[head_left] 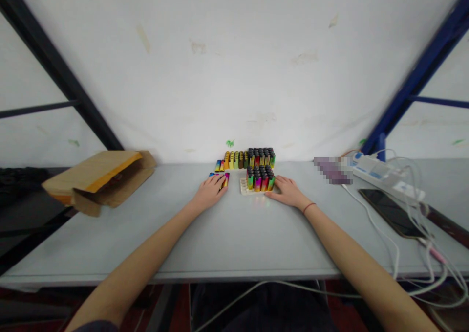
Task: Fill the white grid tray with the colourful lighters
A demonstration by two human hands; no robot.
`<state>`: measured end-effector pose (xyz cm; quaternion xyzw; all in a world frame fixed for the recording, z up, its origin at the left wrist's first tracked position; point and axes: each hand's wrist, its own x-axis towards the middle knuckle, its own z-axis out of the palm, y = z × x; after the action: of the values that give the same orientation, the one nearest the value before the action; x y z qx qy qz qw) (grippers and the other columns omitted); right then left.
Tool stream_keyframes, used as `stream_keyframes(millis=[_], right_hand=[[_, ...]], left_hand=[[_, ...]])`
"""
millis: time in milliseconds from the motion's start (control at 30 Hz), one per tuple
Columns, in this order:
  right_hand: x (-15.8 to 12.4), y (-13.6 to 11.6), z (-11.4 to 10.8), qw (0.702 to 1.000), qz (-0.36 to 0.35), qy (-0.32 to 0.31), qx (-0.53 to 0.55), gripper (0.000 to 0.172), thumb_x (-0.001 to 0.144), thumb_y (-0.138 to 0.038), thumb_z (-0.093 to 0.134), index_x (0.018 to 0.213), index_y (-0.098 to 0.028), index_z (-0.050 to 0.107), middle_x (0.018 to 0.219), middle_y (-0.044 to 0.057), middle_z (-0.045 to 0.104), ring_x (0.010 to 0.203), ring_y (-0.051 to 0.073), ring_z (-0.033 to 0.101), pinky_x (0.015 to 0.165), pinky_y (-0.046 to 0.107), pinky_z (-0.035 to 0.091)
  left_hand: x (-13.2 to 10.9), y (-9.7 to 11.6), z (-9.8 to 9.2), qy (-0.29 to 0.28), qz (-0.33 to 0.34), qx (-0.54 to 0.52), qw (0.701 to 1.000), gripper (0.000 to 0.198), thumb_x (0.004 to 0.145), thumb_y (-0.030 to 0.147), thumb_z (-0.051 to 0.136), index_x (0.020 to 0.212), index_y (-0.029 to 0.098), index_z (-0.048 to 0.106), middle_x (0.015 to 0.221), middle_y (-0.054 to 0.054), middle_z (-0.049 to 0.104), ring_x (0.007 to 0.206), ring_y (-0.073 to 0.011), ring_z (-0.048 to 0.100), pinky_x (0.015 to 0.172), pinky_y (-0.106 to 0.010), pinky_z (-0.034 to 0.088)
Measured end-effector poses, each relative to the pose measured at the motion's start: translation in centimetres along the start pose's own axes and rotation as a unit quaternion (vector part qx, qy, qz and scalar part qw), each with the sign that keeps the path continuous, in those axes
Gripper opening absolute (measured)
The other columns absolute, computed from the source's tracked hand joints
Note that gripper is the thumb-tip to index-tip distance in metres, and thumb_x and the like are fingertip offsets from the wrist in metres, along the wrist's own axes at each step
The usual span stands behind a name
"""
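Note:
Near the middle of the table stands a white tray (244,187) with round holes. Upright multicoloured lighters (260,179) with black tops fill most of it, and bare holes show at its left end. My right hand (287,191) grips the tray's right end, thumb at the front corner and fingers along the side. To the tray's left, my left hand (209,192) has its fingers curled over colourful lighters (226,179) on the table, seemingly pinching one. The hand partly hides them. Behind it lie two more loose lighters (220,165).
Behind the tray stand a block of black-topped lighters (261,157) and a yellow-green row (236,159). An open cardboard box (106,175) lies at the left. On the right are a power strip (388,176), a dark phone (391,212) and tangled white cables (370,217). A white wall rises behind.

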<state>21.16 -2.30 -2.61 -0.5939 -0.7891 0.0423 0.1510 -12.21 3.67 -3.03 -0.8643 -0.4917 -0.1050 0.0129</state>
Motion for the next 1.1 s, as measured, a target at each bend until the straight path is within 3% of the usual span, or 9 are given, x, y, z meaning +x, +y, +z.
stream_keyframes(millis=[100,200,300,367,500,667,800,933,1100], right_hand=[[0.0,0.1,0.0,1.0,0.0,-0.002,0.001,0.063,0.094,-0.064,0.055,0.134,-0.016,0.06,0.142,0.018,0.059,0.135,0.037,0.05,0.111,0.049,0.037],[0.0,0.1,0.1,1.0,-0.003,-0.005,0.001,0.063,0.094,-0.064,0.055,0.134,-0.016,0.06,0.142,0.019,0.059,0.134,0.037,0.05,0.111,0.049,0.037],[0.0,0.2,0.1,1.0,-0.004,-0.002,0.002,0.062,0.094,-0.064,0.055,0.133,-0.016,0.061,0.14,0.019,0.06,0.13,0.037,0.053,0.11,0.05,0.037],[0.0,0.2,0.1,1.0,-0.005,-0.003,0.001,0.061,0.094,-0.064,0.055,0.133,-0.017,0.062,0.139,0.018,0.061,0.129,0.037,0.053,0.109,0.05,0.038],[0.0,0.1,0.0,1.0,-0.003,-0.002,-0.001,0.062,0.094,-0.064,0.055,0.134,-0.016,0.061,0.139,0.019,0.06,0.129,0.037,0.053,0.109,0.05,0.038],[0.0,0.0,0.0,1.0,-0.001,-0.001,0.004,0.063,0.095,-0.062,0.056,0.136,-0.015,0.059,0.139,0.018,0.061,0.128,0.036,0.054,0.11,0.05,0.038],[0.0,-0.1,0.0,1.0,0.002,-0.003,0.002,0.063,0.094,-0.063,0.056,0.136,-0.015,0.059,0.141,0.019,0.059,0.13,0.037,0.053,0.111,0.05,0.037],[0.1,-0.1,0.0,1.0,-0.001,-0.005,-0.001,0.063,0.095,-0.063,0.055,0.135,-0.015,0.06,0.138,0.019,0.061,0.128,0.037,0.054,0.109,0.05,0.038],[0.1,0.0,0.0,1.0,-0.002,-0.002,-0.003,0.063,0.095,-0.062,0.055,0.136,-0.015,0.059,0.138,0.019,0.061,0.129,0.037,0.054,0.109,0.05,0.039]], left_hand=[[0.9,-0.3,-0.4,0.029,-0.048,0.004,0.998,0.054,0.103,0.048,0.033,0.149,0.027,0.051,0.16,-0.008,0.044,0.144,-0.0296,0.041,0.113,-0.051,0.041],[3.0,-1.9,-0.6,0.067,-0.079,-0.006,0.995,0.054,0.104,0.041,0.027,0.148,0.023,0.052,0.16,-0.011,0.045,0.145,-0.0288,0.041,0.116,-0.051,0.039],[5.6,-4.0,-0.6,0.031,0.012,-0.013,0.999,0.054,0.102,0.027,0.024,0.142,0.012,0.057,0.154,-0.015,0.052,0.146,-0.0246,0.042,0.123,-0.045,0.031],[6.7,-5.0,-0.6,-0.003,0.051,-0.023,0.998,0.054,0.1,0.027,0.024,0.136,0.012,0.061,0.15,-0.014,0.057,0.143,-0.0231,0.047,0.122,-0.042,0.032],[7.3,-5.8,-1.1,-0.031,0.041,-0.053,0.997,0.061,0.101,0.037,0.019,0.137,0.011,0.061,0.15,-0.013,0.057,0.14,-0.0232,0.051,0.12,-0.038,0.035],[6.4,-6.8,-2.6,-0.049,-0.009,-0.052,0.997,0.062,0.098,0.041,0.022,0.133,0.01,0.062,0.143,-0.016,0.063,0.132,-0.026,0.058,0.116,-0.039,0.04],[4.6,-8.4,-3.2,-0.035,-0.043,-0.039,0.998,0.061,0.096,0.043,0.027,0.135,0.012,0.062,0.146,-0.014,0.06,0.136,-0.0267,0.055,0.117,-0.04,0.039],[1.6,-9.2,-2.7,-0.022,-0.041,-0.036,0.998,0.064,0.097,0.051,0.028,0.137,0.013,0.061,0.148,-0.014,0.059,0.139,-0.026,0.053,0.119,-0.039,0.036],[-1.8,-7.7,-1.3,0.042,-0.013,0.009,0.999,0.058,0.097,0.049,0.037,0.135,0.012,0.061,0.146,-0.019,0.058,0.135,-0.0308,0.054,0.117,-0.048,0.038]])
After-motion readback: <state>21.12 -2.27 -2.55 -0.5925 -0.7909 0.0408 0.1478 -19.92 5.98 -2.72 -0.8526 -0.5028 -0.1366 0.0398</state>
